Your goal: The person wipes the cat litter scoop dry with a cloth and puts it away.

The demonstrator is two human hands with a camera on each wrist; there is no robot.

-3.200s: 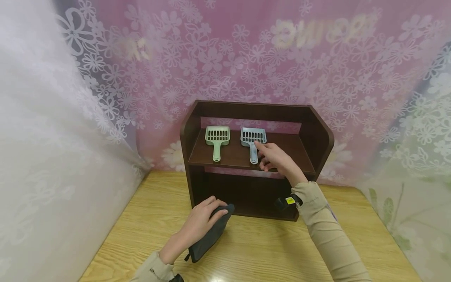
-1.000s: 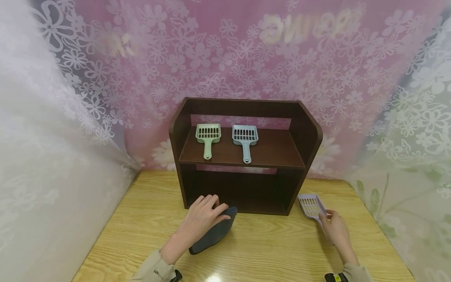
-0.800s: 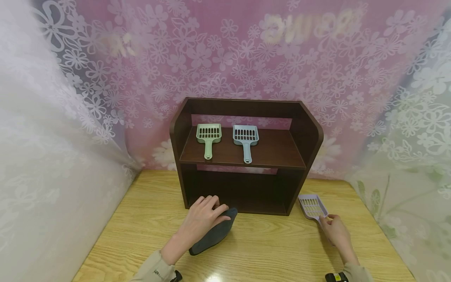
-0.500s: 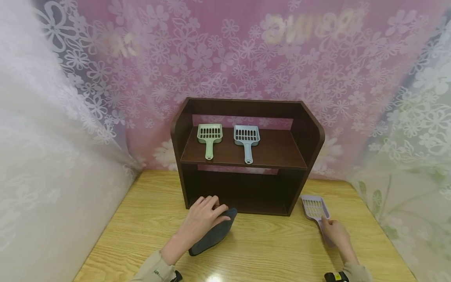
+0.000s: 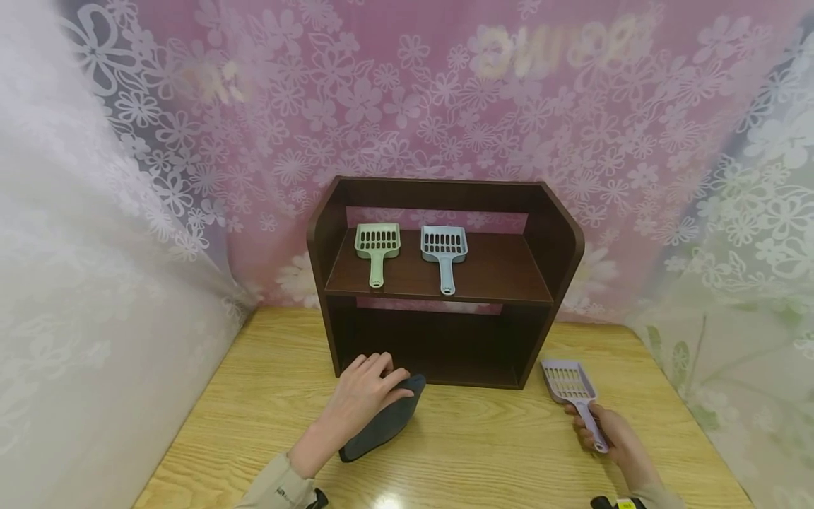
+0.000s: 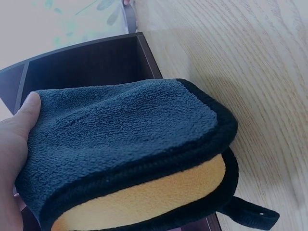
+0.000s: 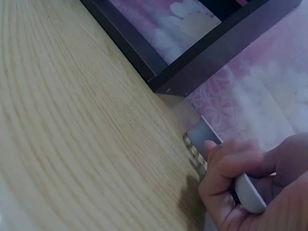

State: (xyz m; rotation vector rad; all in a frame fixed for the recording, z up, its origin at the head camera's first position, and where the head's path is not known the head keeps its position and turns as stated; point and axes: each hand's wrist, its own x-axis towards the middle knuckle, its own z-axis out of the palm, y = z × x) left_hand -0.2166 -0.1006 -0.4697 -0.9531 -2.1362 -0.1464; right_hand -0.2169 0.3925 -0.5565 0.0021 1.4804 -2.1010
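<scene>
My left hand [image 5: 365, 392] pinches a folded dark grey cloth [image 5: 389, 425] in front of the shelf. In the left wrist view the cloth [image 6: 125, 125] shows a yellow inner side, a black border and a small hanging loop. My right hand [image 5: 610, 435] grips the handle of a purple slotted litter scoop [image 5: 569, 382], right of the shelf and close over the table. The right wrist view has fingers [image 7: 226, 168] curled round that handle. A green litter scoop [image 5: 377, 244] and a blue litter scoop [image 5: 444, 244] lie side by side on the upper shelf, handles toward me.
The dark brown two-tier shelf [image 5: 439, 297] stands at the back of the wood-grain table [image 5: 483, 438]. A pink flowered curtain [image 5: 407, 106] hangs behind it, with pale curtains at left [image 5: 95, 318] and right [image 5: 750, 318].
My right hand has moved from the blue scoop on the shelf down to the purple scoop at right, and its fingers now wrap under the handle. The left hand keeps holding the cloth.
</scene>
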